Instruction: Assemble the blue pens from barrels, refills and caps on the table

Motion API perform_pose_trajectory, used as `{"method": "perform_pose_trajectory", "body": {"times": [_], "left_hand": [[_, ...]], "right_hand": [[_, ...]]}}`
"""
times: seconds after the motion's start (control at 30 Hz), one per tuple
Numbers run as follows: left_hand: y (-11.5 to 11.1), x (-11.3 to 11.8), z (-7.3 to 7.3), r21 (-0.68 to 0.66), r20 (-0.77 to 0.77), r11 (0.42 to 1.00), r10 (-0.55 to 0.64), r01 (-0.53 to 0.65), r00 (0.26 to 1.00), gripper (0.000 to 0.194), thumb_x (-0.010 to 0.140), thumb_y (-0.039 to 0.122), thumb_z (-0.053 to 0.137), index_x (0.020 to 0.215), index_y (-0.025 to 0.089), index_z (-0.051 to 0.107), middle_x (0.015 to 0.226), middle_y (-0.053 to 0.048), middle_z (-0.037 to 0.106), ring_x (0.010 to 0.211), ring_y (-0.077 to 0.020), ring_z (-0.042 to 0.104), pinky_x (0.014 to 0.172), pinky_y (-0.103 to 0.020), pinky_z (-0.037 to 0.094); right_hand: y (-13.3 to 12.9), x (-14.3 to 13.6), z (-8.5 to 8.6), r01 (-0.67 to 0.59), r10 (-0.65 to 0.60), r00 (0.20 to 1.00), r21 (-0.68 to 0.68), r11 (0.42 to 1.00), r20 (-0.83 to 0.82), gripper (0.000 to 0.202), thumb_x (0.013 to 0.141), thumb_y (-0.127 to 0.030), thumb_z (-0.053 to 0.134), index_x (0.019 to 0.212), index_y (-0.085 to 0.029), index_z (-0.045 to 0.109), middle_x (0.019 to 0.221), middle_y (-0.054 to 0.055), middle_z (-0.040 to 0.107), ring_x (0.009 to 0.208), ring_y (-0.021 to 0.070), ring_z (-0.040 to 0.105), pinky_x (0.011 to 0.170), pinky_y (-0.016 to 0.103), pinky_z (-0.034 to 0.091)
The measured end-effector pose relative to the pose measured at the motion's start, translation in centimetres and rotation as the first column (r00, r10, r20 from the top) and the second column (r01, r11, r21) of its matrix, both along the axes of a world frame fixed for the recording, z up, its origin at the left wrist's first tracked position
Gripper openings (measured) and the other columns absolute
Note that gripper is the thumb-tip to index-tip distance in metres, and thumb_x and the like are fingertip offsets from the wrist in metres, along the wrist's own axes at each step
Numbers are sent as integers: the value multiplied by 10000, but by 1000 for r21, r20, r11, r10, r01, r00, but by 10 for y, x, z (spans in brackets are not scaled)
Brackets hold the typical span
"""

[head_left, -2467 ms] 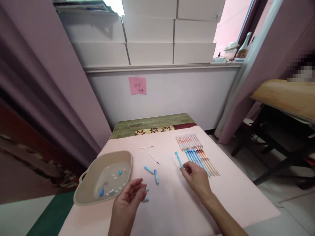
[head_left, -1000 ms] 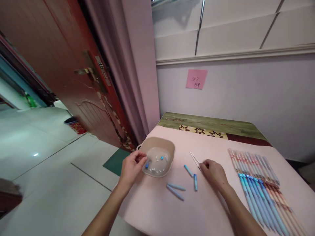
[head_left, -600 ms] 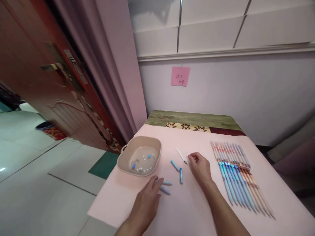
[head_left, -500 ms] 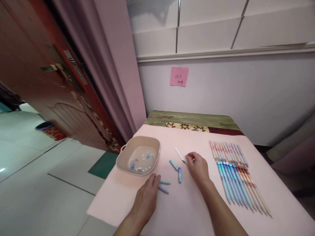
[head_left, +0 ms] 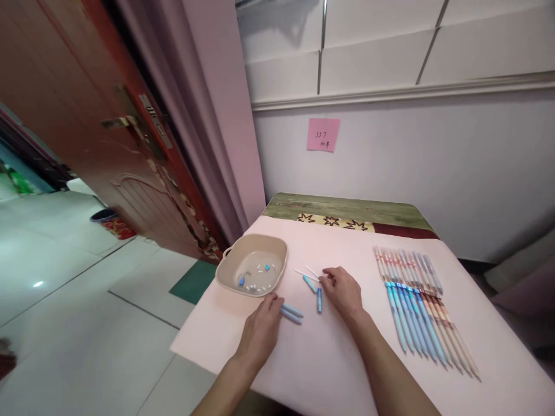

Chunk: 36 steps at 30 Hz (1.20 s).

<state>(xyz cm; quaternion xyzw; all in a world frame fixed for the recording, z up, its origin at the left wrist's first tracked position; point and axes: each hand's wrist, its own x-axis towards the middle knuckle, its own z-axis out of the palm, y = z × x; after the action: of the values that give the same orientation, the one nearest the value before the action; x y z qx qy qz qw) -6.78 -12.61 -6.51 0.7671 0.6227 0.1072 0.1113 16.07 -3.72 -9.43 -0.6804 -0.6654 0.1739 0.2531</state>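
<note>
My left hand (head_left: 263, 323) is closed around two pale blue pen barrels (head_left: 292, 313), whose tapered ends point right. My right hand (head_left: 342, 292) pinches the near end of a thin white pen refill (head_left: 307, 275). Another white refill (head_left: 312, 271) lies close beside it, also reaching toward the fingertips. Just below are a turquoise pen cap (head_left: 309, 283) and a darker blue pen cap (head_left: 319, 300), both lying on the pink table cover. Left of these sits a beige basin (head_left: 221, 281) holding small white pieces and blue bits (head_left: 241, 281).
On the right lies a row of blue and brown pens (head_left: 416, 323), with clear-and-red pens or caps (head_left: 405, 268) lined up above. The pink cover (head_left: 312, 364) spreads over a table with a green wooden edge (head_left: 338, 203). A red-brown door (head_left: 143, 173) stands left.
The view has shifted slightly. Two white refills now lie spread apart at my right fingertips, where they were bunched or partly hidden before. The two barrels in my left hand have drawn closer together.
</note>
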Motion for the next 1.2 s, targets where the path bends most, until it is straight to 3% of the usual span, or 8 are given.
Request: {"method": "perform_pose_trajectory", "body": {"times": [0.07, 0.13, 0.2, 0.3, 0.57, 0.83, 1.07, 1.2], "left_hand": [[-10, -6, 3, 41, 50, 996, 71, -73, 996, 272, 905, 158, 375, 1080, 233, 569, 1127, -60, 611, 992, -189, 625, 793, -287, 488], [-19, -12, 6, 69, 88, 989, 127, -133, 988, 233, 931, 225, 362, 951, 229, 595, 980, -46, 638, 867, -179, 641, 733, -277, 485], [-25, -22, 11, 87, 122, 984, 143, -154, 982, 247, 937, 274, 371, 871, 228, 604, 891, -35, 641, 793, -171, 635, 695, -268, 473], [-22, -42, 25, 148, 200, 971, 157, -188, 967, 236, 926, 318, 414, 854, 231, 621, 856, -29, 650, 749, -160, 620, 689, -259, 456], [28, -105, 58, 280, 225, 880, 328, -383, 918, 192, 871, 318, 476, 815, 204, 620, 774, -6, 620, 624, -138, 556, 649, -261, 405], [86, -101, 51, 113, 62, 952, 279, -285, 958, 154, 801, 214, 522, 890, 181, 643, 908, -57, 663, 759, -175, 603, 719, -270, 416], [131, -111, 45, -42, -37, 972, 229, -230, 973, 139, 643, 63, 582, 680, 174, 658, 749, -52, 672, 755, -189, 609, 669, -251, 404], [140, -111, 41, -80, -65, 973, 213, -218, 975, 189, 592, 23, 564, 657, 172, 660, 730, -50, 674, 761, -195, 610, 661, -249, 403]], "right_hand": [[-4, -5, 8, -20, 23, 998, 47, 999, -53, 216, 881, -338, 512, 965, -227, 678, 896, 27, 664, 793, 166, 614, 713, 261, 398], [-12, -18, 16, -173, 177, 979, 44, 984, -101, 189, 879, -328, 518, 888, -231, 679, 842, 18, 673, 736, 155, 609, 709, 253, 404], [-25, -36, 20, -360, 355, 930, -45, 932, -95, 130, 838, -301, 568, 844, -236, 680, 810, 14, 686, 732, 158, 614, 691, 247, 400], [-43, -62, 18, -412, 425, 904, -183, 893, 38, 135, 746, -249, 630, 867, -201, 664, 864, 56, 690, 779, 199, 622, 652, 262, 378], [-52, -77, 10, -390, 421, 898, -211, 896, 126, 86, 785, -229, 568, 846, -179, 601, 889, 80, 665, 789, 216, 624, 623, 272, 356], [-60, -90, 8, -440, 481, 848, -210, 873, 224, 216, 770, -118, 528, 975, -182, 556, 916, 74, 671, 786, 227, 653, 580, 266, 343], [-46, -85, 4, -230, 296, 876, -211, 950, 380, 178, 862, -96, 457, 952, -177, 587, 979, 109, 663, 775, 223, 670, 558, 262, 379], [-43, -76, 1, -240, 282, 907, -167, 956, 313, 172, 906, -154, 454, 952, -197, 614, 974, 94, 671, 771, 204, 671, 589, 253, 412]]}}
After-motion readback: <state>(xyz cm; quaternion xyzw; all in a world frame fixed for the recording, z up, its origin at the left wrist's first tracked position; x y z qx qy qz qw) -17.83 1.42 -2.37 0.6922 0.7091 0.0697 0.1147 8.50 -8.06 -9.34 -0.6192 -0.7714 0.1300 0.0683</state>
